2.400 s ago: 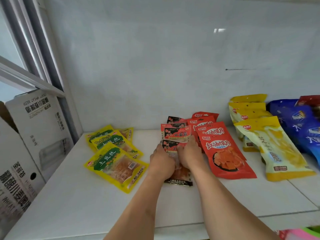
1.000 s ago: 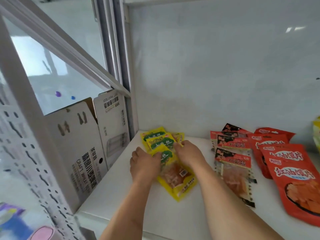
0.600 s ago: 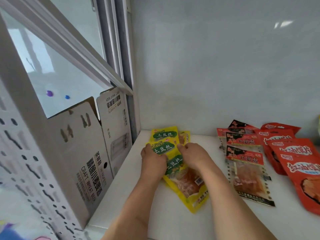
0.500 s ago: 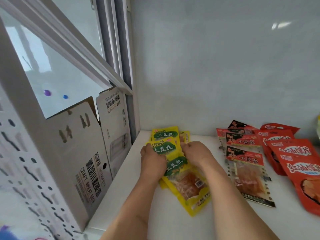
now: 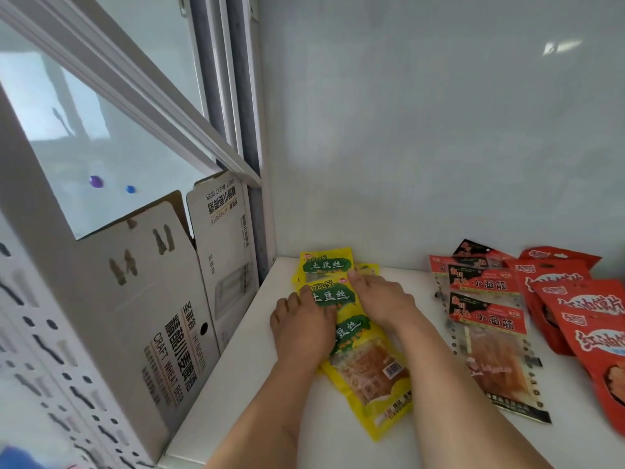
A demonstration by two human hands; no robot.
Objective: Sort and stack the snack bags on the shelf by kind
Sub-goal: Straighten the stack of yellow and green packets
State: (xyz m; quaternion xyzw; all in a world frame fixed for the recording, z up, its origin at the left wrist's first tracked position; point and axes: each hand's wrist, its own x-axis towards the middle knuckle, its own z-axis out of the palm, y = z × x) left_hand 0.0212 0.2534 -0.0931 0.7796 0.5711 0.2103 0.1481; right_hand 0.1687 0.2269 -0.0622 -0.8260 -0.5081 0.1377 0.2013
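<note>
Three yellow snack bags with green labels lie overlapping in a row in the shelf's left rear corner: a rear bag (image 5: 326,265), a middle bag (image 5: 333,294) and a front bag (image 5: 372,370). My left hand (image 5: 302,328) rests on the left side of the middle and front bags, fingers laid flat. On their right side my right hand (image 5: 382,302) presses down, its fingertip reaching the rear bag. To the right lie overlapped clear bags with red-black labels (image 5: 487,333), then red bags (image 5: 575,299).
The white shelf (image 5: 236,384) ends at a grey back wall (image 5: 439,164). A folded cardboard box (image 5: 152,316) stands against the shelf's left edge, under a slanted white frame with glass. Bare shelf surface shows between the yellow and red-black bags.
Both hands left the red-black bags and moved left onto the yellow bags. In the last half second they slid slightly toward the wall, with the bags drawn into a closer overlap.
</note>
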